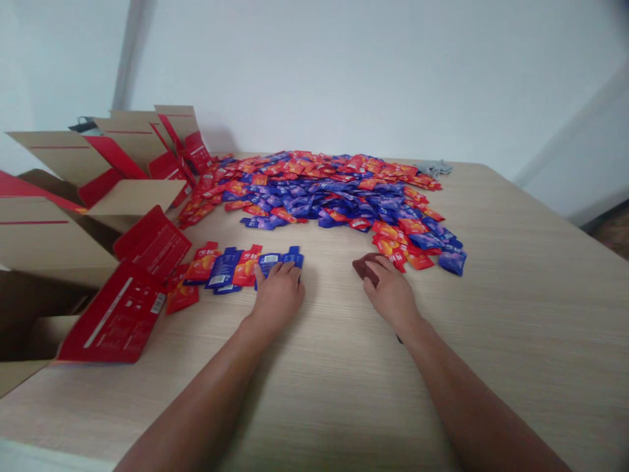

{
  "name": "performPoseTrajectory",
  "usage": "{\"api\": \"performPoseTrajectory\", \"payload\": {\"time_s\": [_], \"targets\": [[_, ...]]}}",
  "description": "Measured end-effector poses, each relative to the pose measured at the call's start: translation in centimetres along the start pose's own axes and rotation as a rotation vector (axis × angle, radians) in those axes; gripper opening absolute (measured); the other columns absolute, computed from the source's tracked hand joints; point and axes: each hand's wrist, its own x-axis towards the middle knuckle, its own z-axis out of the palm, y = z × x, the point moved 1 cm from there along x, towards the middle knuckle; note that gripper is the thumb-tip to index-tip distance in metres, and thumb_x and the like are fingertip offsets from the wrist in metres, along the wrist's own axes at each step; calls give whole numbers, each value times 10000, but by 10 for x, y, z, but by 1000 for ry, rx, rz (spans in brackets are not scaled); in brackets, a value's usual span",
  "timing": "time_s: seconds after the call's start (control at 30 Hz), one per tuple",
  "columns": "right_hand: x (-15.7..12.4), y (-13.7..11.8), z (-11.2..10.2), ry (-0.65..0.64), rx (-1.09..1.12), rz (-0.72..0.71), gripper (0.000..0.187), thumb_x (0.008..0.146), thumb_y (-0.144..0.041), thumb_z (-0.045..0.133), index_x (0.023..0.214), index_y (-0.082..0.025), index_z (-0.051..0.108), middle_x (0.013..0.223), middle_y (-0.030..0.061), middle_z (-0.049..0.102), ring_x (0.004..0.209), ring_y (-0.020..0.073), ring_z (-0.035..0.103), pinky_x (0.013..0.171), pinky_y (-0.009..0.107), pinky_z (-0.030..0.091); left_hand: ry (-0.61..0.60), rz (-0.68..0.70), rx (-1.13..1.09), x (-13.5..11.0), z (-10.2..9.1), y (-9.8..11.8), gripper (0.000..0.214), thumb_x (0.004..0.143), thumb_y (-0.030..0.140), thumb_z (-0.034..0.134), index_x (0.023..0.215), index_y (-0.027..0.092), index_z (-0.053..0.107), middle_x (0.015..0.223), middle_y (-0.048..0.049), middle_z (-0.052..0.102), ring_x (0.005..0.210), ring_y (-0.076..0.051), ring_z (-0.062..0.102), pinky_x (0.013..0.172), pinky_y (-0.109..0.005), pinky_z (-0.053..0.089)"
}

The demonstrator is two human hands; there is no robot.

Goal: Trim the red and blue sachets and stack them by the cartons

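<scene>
A pale wall (344, 78) is fronted by a wood-grain table (515, 295), its left side crowded by open cardboard boxes (44, 239). A heap of red and blue sachets (334, 190) is spread across the back. Nearer, a sachet row (225, 269) is partly covered by the left hand (279, 290); by the right hand (393, 294), a brown packet (363, 267) is touched. Any grip cannot be told.

Illegible characters on red sachets (247, 266) and blue sachets (223, 267), illegible print and barcode (158, 302) on a red carton flap (122, 324)
</scene>
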Motion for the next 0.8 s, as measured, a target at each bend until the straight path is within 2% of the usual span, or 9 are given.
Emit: {"api": "performPoseTrajectory", "payload": {"time_s": [0.17,0.27,0.37,0.43,0.53,0.57,0.63,0.7,0.8], "targets": [[-1,0,2,25,12,-22,472,931,-205,613,1382,-153,741,1563,165,605,1381,343,633,1218,498,497,31,-119,72,4,-1,-19,363,994,193,464,1249,182,721,1389,-180,714,1322,-380,621,1215,-817,258],[-1,0,3,48,35,-33,465,924,-197,621,1372,-177,745,1557,156,611,1382,342,632,1214,511,500,55,-129,122,5,5,-22,382,989,171,453,1256,165,726,1433,-203,687,1439,-406,541,1236,-797,248],[-1,0,3,51,56,-29,459,923,-194,631,1368,-189,746,1550,149,617,1378,336,634,1213,506,501,47,-30,130,5,16,-11,429,988,144,451,1333,131,705,1545,-213,610,1551,-393,440,1290,-692,268],[-1,-1,2,44,58,-21,455,927,-196,632,1367,-179,745,1549,159,615,1378,345,633,1207,516,504,11,98,88,10,25,0,453,982,119,451,1372,103,682,1569,-213,588,1548,-356,457,1305,-583,317],[-1,-2,1,39,56,-15,455,926,-194,632,1366,-171,746,1546,164,615,1369,355,639,1192,521,519,-1,214,3,36,29,6,482,984,130,464,1434,89,630,1569,-215,584,1512,-302,502,1290,-464,366],[-1,-2,0,40,54,-16,455,925,-192,630,1365,-171,747,1546,162,615,1366,352,642,1189,514,522,25,192,-9,50,28,2,504,986,152,474,1471,87,598,1591,-221,561,1519,-301,493,1293,-458,359],[-1,-2,1,43,52,-21,450,929,-190,622,1360,-169,749,1546,159,617,1367,342,643,1191,502,523,94,64,-3,86,21,-19,587,974,252,551,1529,65,528,1626,-252,506,1533,-344,465,1292,-474,352],[-2,-2,2,47,52,-22,448,936,-192,614,1363,-164,746,1547,164,616,1374,336,638,1196,498,518,151,-132,11,124,12,-51,757,936,394,642,1587,61,445,1687,-277,402,1565,-423,395,1280,-540,345],[-2,-1,4,46,51,-13,458,940,-199,616,1380,-164,736,1549,166,613,1378,334,635,1195,496,518,107,-453,-48,171,4,-103,1017,872,656,685,1654,104,343,1720,-292,318,1542,-487,406,1215,-579,409]]}}
